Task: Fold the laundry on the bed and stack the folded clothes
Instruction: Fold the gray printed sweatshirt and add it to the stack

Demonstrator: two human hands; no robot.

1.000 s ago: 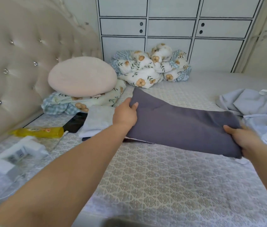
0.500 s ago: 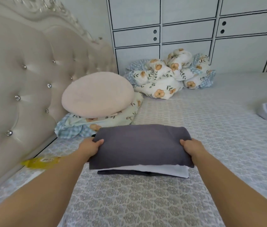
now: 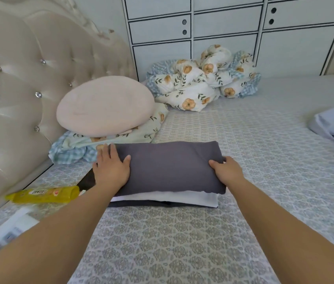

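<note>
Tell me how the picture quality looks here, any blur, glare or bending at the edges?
Head view: soft, even daylight, with faint shadows under the forearms. The folded grey garment and both hands, left hand and right hand, are fairly sharp. The yellow packet and the frame edges are smeared. The wide lens bows the wardrobe lines. Small glints on the headboard studs.

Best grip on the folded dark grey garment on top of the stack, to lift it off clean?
Take the folded dark grey garment by its two short ends, coming in from left and right, fingers under, thumbs on top. It lies flat and wide on the white folded cloth; a one-sided grip would likely let it unfold.
</note>
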